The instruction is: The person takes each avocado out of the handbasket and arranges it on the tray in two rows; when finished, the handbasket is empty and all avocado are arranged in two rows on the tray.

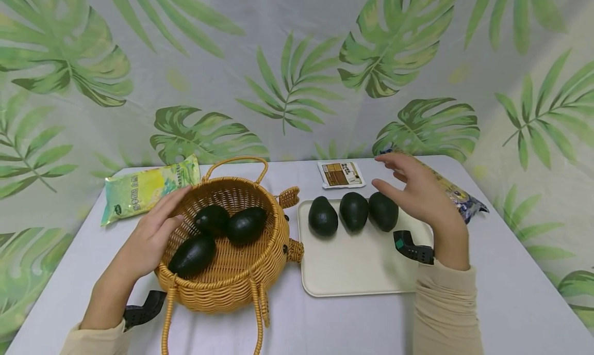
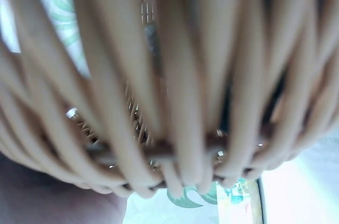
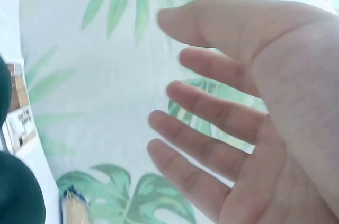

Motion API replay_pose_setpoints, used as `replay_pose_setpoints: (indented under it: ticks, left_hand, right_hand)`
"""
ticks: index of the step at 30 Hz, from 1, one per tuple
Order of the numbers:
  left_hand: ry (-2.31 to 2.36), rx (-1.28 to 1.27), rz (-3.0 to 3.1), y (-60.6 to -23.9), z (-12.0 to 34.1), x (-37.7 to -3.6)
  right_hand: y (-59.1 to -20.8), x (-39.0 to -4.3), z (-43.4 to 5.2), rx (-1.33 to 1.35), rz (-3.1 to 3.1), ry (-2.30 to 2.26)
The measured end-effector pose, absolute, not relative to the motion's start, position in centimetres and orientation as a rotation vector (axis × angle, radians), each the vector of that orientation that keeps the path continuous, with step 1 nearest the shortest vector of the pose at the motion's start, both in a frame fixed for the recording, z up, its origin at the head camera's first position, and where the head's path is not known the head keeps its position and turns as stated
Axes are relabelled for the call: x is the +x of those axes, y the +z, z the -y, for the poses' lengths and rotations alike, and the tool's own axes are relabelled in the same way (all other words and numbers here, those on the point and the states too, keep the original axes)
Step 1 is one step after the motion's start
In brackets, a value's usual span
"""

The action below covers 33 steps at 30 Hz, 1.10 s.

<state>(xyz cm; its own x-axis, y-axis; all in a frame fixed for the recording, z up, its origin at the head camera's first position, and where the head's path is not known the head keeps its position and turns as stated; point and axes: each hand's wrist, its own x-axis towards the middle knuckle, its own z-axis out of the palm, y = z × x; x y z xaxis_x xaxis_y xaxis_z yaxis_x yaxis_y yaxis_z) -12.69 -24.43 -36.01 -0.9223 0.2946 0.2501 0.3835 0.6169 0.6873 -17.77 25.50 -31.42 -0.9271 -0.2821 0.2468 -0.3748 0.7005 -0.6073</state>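
Note:
A brown wicker basket (image 1: 223, 298) with animal-like features stands at centre left, holding three dark green avocados (image 1: 246, 226). My left hand (image 1: 150, 234) is at its left rim, fingers extended along it and thumb toward the inside; whether it bears on the rim is unclear. Wicker strands (image 2: 180, 102) fill the left wrist view and hide most of that hand. On the cream tray (image 1: 352, 272) three more avocados (image 1: 323, 216) lie in a row along the back. Above the tray's back right corner hovers my right hand (image 1: 413, 190), holding nothing, its fingers spread and relaxed (image 3: 212, 113).
Behind the basket at left lies a green and yellow packet (image 1: 148, 187). A small white and brown packet (image 1: 341, 174) sits behind the tray. Partly hidden by my right hand, a blue and yellow bag (image 1: 457, 195) lies at the back right. Basket handles (image 1: 168, 319) hang toward the front.

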Motion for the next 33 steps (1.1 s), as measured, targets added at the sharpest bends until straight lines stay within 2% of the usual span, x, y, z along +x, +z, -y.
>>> replay_pose_setpoints:
  ticks: [18,33]
  left_hand:
    - [-1.201,-0.581,2.715,-36.1,24.3,-12.7]
    - [-1.185,-0.556,2.738,-36.1,24.4,-12.5]
  right_hand:
    - [-29.9,-16.9,-20.5,0.775,2.495,1.26]
    - [-29.1,-17.8,-16.6,0.912,2.507,1.265]
